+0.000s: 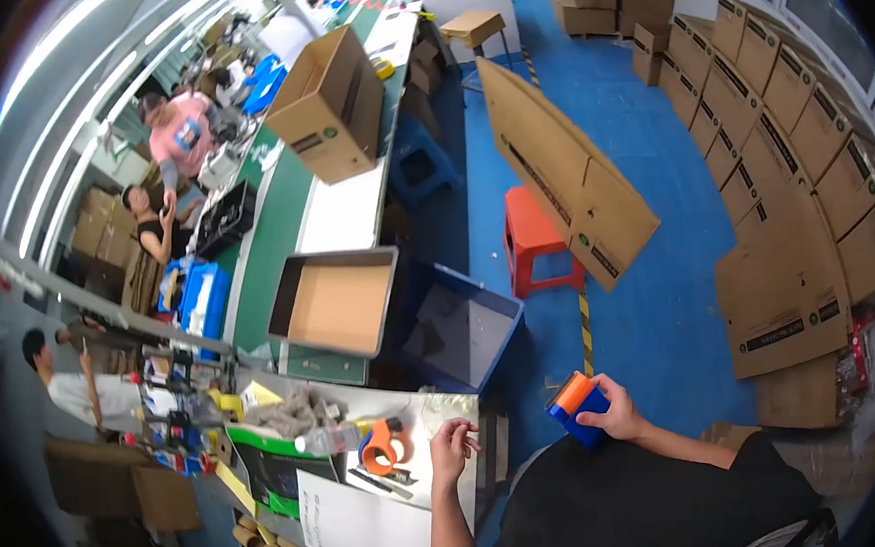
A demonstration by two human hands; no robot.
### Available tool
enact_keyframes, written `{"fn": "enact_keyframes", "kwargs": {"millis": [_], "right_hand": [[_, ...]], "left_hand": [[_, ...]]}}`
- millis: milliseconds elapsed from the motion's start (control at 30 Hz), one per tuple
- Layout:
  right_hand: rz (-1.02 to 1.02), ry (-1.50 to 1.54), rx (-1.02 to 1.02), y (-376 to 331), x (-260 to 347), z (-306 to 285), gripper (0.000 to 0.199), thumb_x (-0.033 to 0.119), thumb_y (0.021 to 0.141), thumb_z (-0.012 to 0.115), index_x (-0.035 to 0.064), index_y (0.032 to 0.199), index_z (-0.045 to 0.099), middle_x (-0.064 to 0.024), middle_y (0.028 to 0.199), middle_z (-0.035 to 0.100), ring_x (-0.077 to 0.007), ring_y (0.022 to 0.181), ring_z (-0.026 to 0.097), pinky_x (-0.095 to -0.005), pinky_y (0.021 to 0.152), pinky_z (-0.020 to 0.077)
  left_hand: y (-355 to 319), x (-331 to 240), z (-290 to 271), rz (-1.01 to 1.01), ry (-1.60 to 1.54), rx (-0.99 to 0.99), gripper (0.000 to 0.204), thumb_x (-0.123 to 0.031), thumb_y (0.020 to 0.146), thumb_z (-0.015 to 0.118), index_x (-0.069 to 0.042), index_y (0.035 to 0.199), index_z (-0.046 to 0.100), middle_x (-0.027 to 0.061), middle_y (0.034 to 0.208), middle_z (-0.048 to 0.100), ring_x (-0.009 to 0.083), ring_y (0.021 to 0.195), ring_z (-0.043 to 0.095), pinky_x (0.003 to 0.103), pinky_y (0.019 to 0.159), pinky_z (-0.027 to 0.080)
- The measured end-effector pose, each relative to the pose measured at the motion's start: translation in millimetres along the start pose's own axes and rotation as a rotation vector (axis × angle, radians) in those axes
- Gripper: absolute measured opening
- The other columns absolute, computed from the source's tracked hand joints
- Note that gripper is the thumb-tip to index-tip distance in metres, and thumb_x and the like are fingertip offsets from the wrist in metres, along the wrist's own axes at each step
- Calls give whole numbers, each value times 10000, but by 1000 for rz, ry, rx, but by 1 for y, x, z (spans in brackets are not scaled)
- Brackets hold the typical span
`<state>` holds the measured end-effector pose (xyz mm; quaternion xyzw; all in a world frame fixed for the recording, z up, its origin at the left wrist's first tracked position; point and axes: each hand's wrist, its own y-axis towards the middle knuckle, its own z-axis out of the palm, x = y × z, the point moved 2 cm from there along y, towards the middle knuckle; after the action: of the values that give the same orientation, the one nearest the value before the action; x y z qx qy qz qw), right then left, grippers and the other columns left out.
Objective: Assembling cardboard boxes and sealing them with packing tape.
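Note:
My right hand (621, 415) is wrapped round a blue-and-orange block-shaped object (578, 405), its kind not clear from here, held in front of my body. My left hand (453, 449) hovers over the near end of the workbench, fingers loosely bent and apart, with nothing visible in them. Nearest to it on the bench lie an orange tape dispenser (380, 447), a black-handled tool (398, 476) and a white sheet with handwriting (358, 534). A clear plastic bottle (329, 440) rests on its side beside the dispenser.
An open shallow carton tray (339, 305) and a tall open carton (325, 110) stand on the green bench. Below is a blue bin (461, 327). A flattened carton (572, 180) leans over a red stool (536, 242). Stacked cartons (768, 103) line the right; co-workers (184, 134) are at left.

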<state>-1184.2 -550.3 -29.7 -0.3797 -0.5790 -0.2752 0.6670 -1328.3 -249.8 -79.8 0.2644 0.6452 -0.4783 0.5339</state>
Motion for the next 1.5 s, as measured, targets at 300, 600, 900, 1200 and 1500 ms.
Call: {"fn": "enact_keyframes", "kwargs": {"millis": [300, 600, 900, 1200, 1500], "right_hand": [[-152, 262, -261, 27, 32, -177, 721, 341, 706, 892, 30, 1217, 490, -27, 1094, 605, -116, 1023, 582, -283, 918, 465], [-184, 533, -507, 59, 41, -271, 1087, 377, 705, 874, 13, 1513, 244, -69, 1381, 474, -188, 1270, 461, -353, 1107, 329], [-257, 343, -292, 152, 92, -329, 922, 256, 711, 891, 39, 1422, 345, -64, 1368, 467, -165, 1263, 436, -338, 1097, 318], [-373, -423, 5, 261, 168, -357, 857, 276, 718, 885, -2, 1355, 384, -186, 1153, 662, -249, 928, 702, -334, 777, 556], [-635, -566, 333, 349, 195, -410, 823, 334, 679, 891, -30, 1291, 480, -183, 956, 696, -307, 813, 714, -344, 720, 564]], "left_hand": [[148, -25, 42, 139, 888, -328, 195, -184, 932, 632, -31, 947, 751, 149, 1028, 661, 254, 958, 629, 329, 815, 486], [270, -20, 23, -541, 1393, -225, 862, -247, 795, 661, -302, 1538, 228, -20, 1642, 43, 521, 1437, 112, 743, 1074, 165], [368, -67, 123, 9, 1137, -154, 342, -194, 894, 628, -35, 1196, 660, 128, 1373, 531, 340, 1308, 433, 543, 1039, 363], [339, -303, 389, 541, 246, 431, 295, -187, 919, 516, 40, 1036, 665, 143, 1078, 680, 228, 969, 629, 326, 853, 480], [348, -326, 463, 362, 524, 143, 104, -71, 888, 650, 12, 950, 638, 116, 878, 647, 236, 756, 646, 308, 673, 516]]}}
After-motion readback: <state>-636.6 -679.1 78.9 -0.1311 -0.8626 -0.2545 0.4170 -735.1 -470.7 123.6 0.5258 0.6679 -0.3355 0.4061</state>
